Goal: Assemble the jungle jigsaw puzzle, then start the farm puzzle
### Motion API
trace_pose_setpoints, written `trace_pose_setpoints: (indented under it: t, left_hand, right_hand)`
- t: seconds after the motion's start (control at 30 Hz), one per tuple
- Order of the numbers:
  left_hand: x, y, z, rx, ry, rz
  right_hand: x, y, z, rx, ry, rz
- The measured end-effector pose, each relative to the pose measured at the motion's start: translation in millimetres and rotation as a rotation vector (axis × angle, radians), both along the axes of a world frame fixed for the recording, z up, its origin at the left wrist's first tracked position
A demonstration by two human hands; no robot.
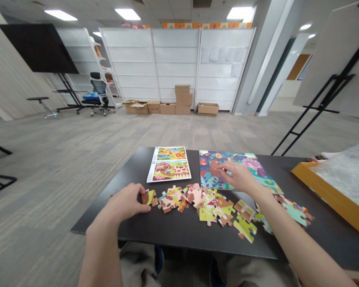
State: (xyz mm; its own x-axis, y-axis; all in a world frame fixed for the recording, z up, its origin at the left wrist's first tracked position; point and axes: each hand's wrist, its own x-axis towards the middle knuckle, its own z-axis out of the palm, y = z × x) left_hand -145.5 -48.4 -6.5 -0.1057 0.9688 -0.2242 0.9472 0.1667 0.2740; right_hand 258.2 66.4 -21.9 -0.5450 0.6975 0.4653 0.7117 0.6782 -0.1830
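Observation:
My left hand [134, 201] rests on the black table, thumb and fingers around the edge of a brown and green puzzle piece [150, 198]. Over the colourful puzzle board [211, 181] at the right is my right hand [235, 175], its fingertips pinched together; what they hold, if anything, is too small to tell. Loose puzzle pieces [208, 207] lie in an overlapping row between and below my hands. Behind them, a white picture sheet [170, 164] shows a farm scene and an animal scene.
An orange-yellow box [332, 199] with clear plastic wrap [347, 179] stands at the table's right end. More pieces [296, 211] lie beyond my right forearm. The near edge of the black table [197, 245] runs just above my lap.

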Motion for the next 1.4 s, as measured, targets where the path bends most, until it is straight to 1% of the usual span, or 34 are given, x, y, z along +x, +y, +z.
trace_pose_setpoints:
  t: [0.13,0.23,0.3,0.4,0.43,0.5,0.57,0.63,0.73,0.87,1.0,1.1,1.2,1.23,1.3,1.4]
  left_hand:
    - [0.1,-1.6,2.4,0.024,0.009,0.009]
    - [12.3,-3.4,9.0,0.129,-0.004,-0.025]
    - [28.7,-2.8,13.6,0.194,-0.066,-0.094]
    - [61.0,1.5,17.3,0.222,-0.222,-0.275]
    - [72.3,3.4,17.5,0.224,-0.240,-0.326]
    - [93.3,6.9,16.5,0.248,-0.273,-0.386]
    - [110.5,9.5,14.1,0.251,-0.316,-0.466]
    - [122.9,11.1,10.6,0.233,-0.317,-0.532]
    - [133.0,13.1,4.3,0.219,-0.256,-0.568]
    - [137.4,15.3,-1.1,0.218,-0.215,-0.580]
    - [136.7,16.3,0.2,0.249,-0.267,-0.574]
    - [128.5,18.6,2.8,0.306,-0.336,-0.556]
    - [112.0,23.1,3.2,0.383,-0.317,-0.459]
    - [105.8,24.6,2.7,0.395,-0.284,-0.415]
    - [94.9,26.5,1.2,0.367,-0.209,-0.351]
    - [87.0,26.3,-0.3,0.288,-0.165,-0.331]
  right_hand:
    - [-0.4,-2.2,4.2,0.011,0.002,0.000]
    - [-0.6,-2.2,5.4,0.016,0.004,0.004]
    - [-0.3,-1.6,5.3,0.013,0.004,-0.001]
    - [0.3,-0.8,4.7,0.008,0.012,-0.015]
    - [0.5,-0.6,4.4,0.006,0.016,-0.021]
    - [0.7,-0.5,3.8,-0.006,0.016,-0.030]
    - [0.5,-0.6,3.4,-0.022,0.016,-0.031]
    - [0.0,-0.9,3.9,-0.033,0.019,-0.022]
    - [-0.6,-2.7,7.7,-0.060,0.029,0.000]
    - [-0.5,-7.8,16.7,-0.188,0.049,0.029]
    - [-1.2,-14.0,24.6,-0.299,0.105,0.064]
    - [-3.5,-18.7,30.4,-0.411,0.136,0.093]
    - [-4.9,-23.1,36.2,-0.540,0.127,0.121]
    - [-3.9,-24.3,37.9,-0.571,0.113,0.128]
    - [1.4,-26.5,40.9,-0.622,0.049,0.155]
    - [17.0,-30.2,44.9,-0.744,-0.116,0.206]
